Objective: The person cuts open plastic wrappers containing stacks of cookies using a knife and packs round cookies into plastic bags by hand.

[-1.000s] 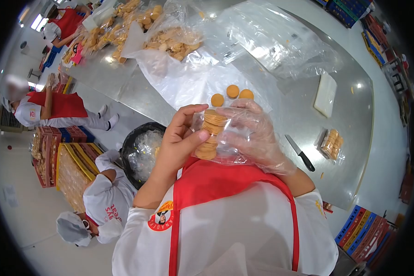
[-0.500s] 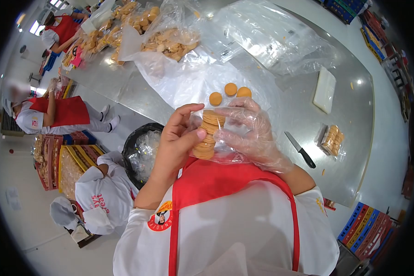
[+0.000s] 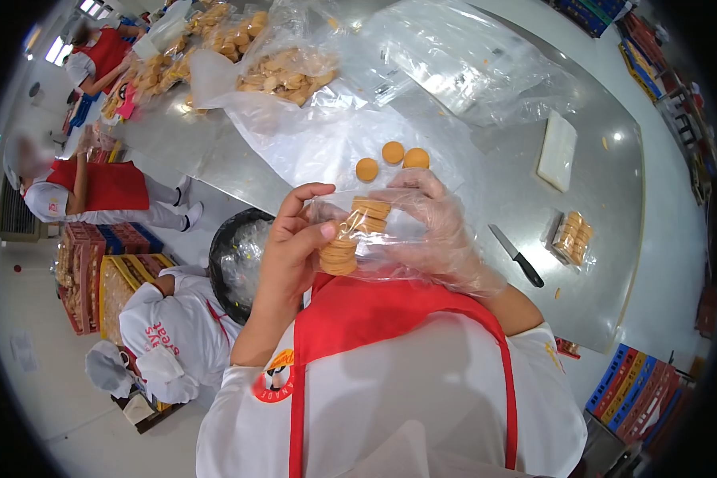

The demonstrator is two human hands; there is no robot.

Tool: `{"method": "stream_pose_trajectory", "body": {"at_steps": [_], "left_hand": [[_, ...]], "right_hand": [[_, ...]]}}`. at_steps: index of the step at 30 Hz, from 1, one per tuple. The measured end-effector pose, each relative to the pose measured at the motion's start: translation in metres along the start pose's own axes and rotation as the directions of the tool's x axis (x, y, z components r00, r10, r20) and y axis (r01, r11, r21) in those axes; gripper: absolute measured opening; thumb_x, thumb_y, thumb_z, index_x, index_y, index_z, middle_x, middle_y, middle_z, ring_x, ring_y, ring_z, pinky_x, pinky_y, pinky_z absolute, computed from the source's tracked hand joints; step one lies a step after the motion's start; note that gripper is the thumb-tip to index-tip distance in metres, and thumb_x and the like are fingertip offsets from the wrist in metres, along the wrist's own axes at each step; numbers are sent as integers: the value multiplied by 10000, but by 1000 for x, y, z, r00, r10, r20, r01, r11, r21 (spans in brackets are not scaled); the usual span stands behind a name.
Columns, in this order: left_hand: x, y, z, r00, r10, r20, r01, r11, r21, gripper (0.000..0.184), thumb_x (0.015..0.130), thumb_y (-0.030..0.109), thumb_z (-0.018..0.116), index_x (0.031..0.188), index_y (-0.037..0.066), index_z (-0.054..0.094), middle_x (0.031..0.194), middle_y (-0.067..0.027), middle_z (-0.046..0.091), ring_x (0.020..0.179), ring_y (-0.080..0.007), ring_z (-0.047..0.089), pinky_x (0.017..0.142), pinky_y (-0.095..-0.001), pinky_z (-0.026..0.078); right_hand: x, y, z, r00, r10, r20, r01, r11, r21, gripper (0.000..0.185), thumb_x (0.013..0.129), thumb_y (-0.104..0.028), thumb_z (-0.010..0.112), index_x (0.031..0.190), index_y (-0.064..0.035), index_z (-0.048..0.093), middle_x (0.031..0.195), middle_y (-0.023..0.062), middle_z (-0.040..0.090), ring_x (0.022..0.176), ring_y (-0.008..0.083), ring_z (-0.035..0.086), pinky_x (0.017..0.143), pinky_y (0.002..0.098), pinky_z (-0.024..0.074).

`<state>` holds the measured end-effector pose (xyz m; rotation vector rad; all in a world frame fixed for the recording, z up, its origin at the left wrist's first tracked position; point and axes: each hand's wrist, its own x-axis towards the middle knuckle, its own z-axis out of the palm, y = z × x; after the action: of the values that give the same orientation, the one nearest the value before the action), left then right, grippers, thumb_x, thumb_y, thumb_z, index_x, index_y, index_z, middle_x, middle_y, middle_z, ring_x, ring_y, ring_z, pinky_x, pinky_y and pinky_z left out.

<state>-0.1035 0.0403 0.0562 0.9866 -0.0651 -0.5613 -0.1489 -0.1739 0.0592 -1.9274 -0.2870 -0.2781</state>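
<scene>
Surface: I inspect, over the head camera, a broad, shiny metal table.
Sheet: white translucent plastic, spread creased on the surface beyond the hands.
Grips: my left grip, a bare hand, holds the bagged stack, thumb across the front. My right grip, a hand in a clear plastic glove, has fingers and thumb apart against the film; I cannot tell whether it pinches.
Bag: clear, glossy, thin plastic, spanning both grips. I judge it limp and slippery; best taken by its edges.
Slab: white, flat, rectangular, lying on the surface towards the right.
Knife: straight metal blade, black handle, lying right of the right grip.
Stack: tan, round, thin biscuits, inside the bag, at the left grip's thumb and left of the right grip. Its upper and lower portions are out of line. I judge it light, stiff and brittle, liable to slide apart; take it lightly around the sides, supported from below.
Pack: tan biscuits in clear wrap, near the knife.
Loose pieces: three orange-brown discs, just beyond the bag.
</scene>
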Motion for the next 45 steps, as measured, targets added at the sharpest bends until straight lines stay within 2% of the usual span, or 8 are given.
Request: {"method": "stream_pose_trajectory", "body": {"at_steps": [7,12,15,22,25,34,43,45], "left_hand": [[3,-1,-22,1000,9,30,-7,996,-92,538,813,12,660,1313,23,463,1017,-160,650,957,-231,661,843,-349,558],[-13,32,-74,976,205,-72,-214,964,-160,584,861,172,631,1380,41,398,1094,-206,636,997,-303,656,850,-409,568],[-25,44,-99,949,268,-166,-297,937,-184,603,877,200,600,1414,52,369,1135,-218,604,983,-313,635,838,-410,565],[-31,48,-109,943,289,-164,-321,922,-217,685,886,203,578,1490,71,284,1171,-217,583,1011,-327,604,843,-413,554],[-29,48,-116,948,319,-15,-308,901,-307,665,906,200,544,1488,47,261,1230,-262,548,1105,-368,583,943,-465,509],[-39,34,-135,946,322,30,-286,875,-391,648,919,197,538,1485,46,261,1258,-278,527,1163,-393,570,968,-484,511],[-39,27,-137,942,335,6,-304,863,-405,659,909,201,550,1483,45,265,1260,-270,533,1155,-381,580,976,-473,514],[-43,28,-142,941,337,1,-309,865,-396,656,904,204,550,1478,46,274,1256,-265,536,1145,-377,585,969,-468,518]], "right_hand": [[-1,-1,-9,993,-90,-77,84,994,-76,405,740,-109,790,1121,-50,664,1111,84,535,953,187,615,848,313,502],[-14,35,-44,829,303,-469,-162,934,317,446,730,-63,768,1152,-64,626,991,60,604,871,144,561,763,283,473],[-23,58,-60,798,283,-533,-331,944,7,426,732,-62,760,1136,-44,625,980,80,625,896,184,575,790,307,479],[-15,58,-12,983,-182,2,130,693,-709,347,790,-146,677,1103,-16,604,994,137,614,919,282,606,752,390,518],[-2,70,12,974,86,210,117,601,-791,265,775,-100,618,1028,-26,592,933,106,593,893,248,606,644,374,525],[10,81,35,925,-104,364,376,383,-844,253,730,-90,599,977,-42,573,851,74,563,756,212,600,524,336,475],[-1,58,25,946,80,315,203,611,-765,182,798,-86,578,977,-55,587,867,113,601,775,252,626,628,378,516],[-7,61,6,962,-173,209,272,637,-722,136,812,-66,604,947,-62,595,870,117,615,770,259,623,669,376,522]]}}
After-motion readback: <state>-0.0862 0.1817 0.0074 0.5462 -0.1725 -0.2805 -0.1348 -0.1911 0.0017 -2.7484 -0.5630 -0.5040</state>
